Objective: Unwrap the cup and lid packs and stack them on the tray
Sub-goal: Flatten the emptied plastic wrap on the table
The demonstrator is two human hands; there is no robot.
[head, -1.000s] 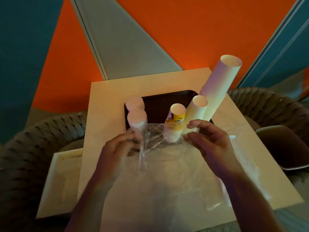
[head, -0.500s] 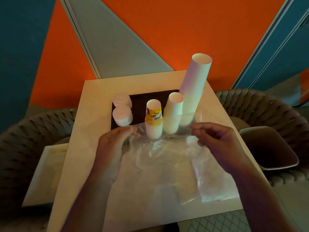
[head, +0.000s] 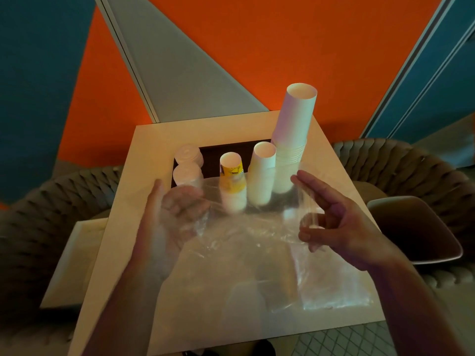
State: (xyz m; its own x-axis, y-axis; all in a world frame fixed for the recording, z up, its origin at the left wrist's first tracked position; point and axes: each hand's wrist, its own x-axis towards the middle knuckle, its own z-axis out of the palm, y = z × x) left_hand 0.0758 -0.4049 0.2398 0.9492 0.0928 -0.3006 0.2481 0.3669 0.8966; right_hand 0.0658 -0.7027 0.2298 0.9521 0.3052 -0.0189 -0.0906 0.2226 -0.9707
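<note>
Three cup stacks [head: 261,173] behind clear wrap [head: 244,227], beside lids [head: 187,173]

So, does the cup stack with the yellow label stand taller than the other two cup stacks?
No, the yellow-label stack is the shortest; the rightmost stack is tallest.

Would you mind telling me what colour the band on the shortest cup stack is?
Yellow with dark print, on the short white paper cup stack; seen in the head view.
</note>
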